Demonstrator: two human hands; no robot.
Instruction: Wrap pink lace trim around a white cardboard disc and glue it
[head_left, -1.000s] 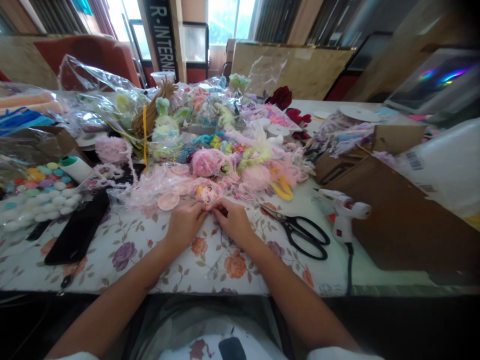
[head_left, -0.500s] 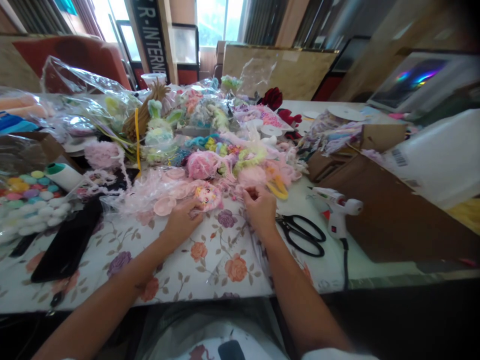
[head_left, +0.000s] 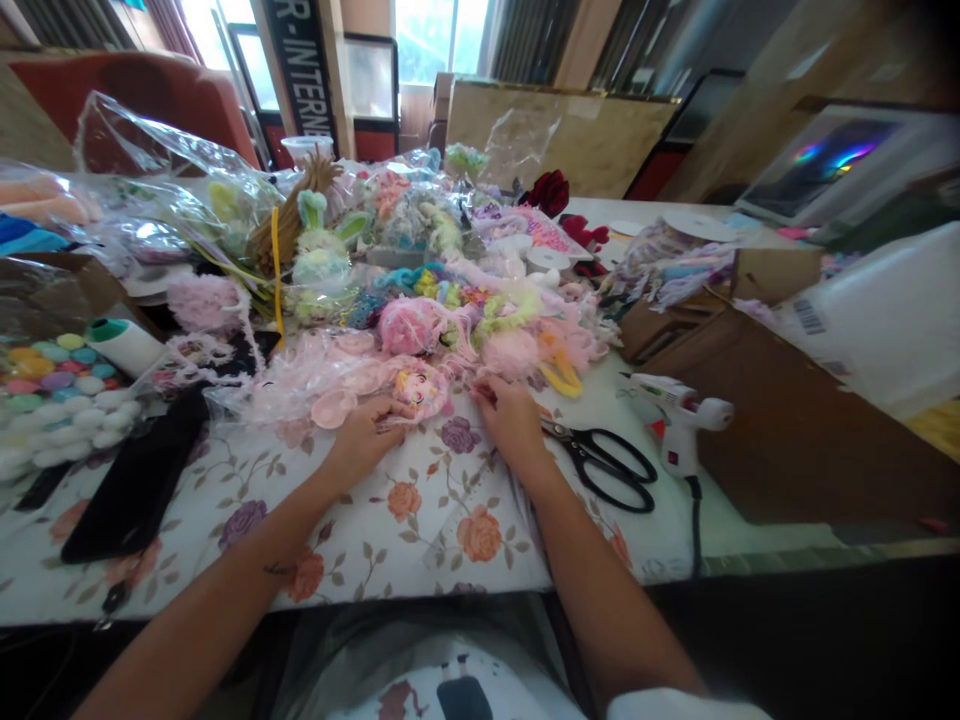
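My left hand [head_left: 365,432] rests on the floral tablecloth [head_left: 420,510] with its fingers closed on a small round doll-face piece [head_left: 420,385] at the edge of a heap of pink lace and pompoms [head_left: 450,325]. My right hand [head_left: 510,415] lies a little to the right, fingers curled in a pinch against the pile's edge; what it pinches is too small to make out. Black scissors [head_left: 604,460] lie just right of that hand.
A white glue gun [head_left: 675,420] stands right of the scissors, beside a brown cardboard box [head_left: 795,440]. A black phone [head_left: 135,480] and a bag of pastel pompoms [head_left: 52,400] lie on the left. Plastic bags of craft trims fill the back.
One second ago both hands worked together at the doll-face piece. My right hand then moved right toward the pile and scissors, and now sits lower on the cloth. The left stays on the piece.
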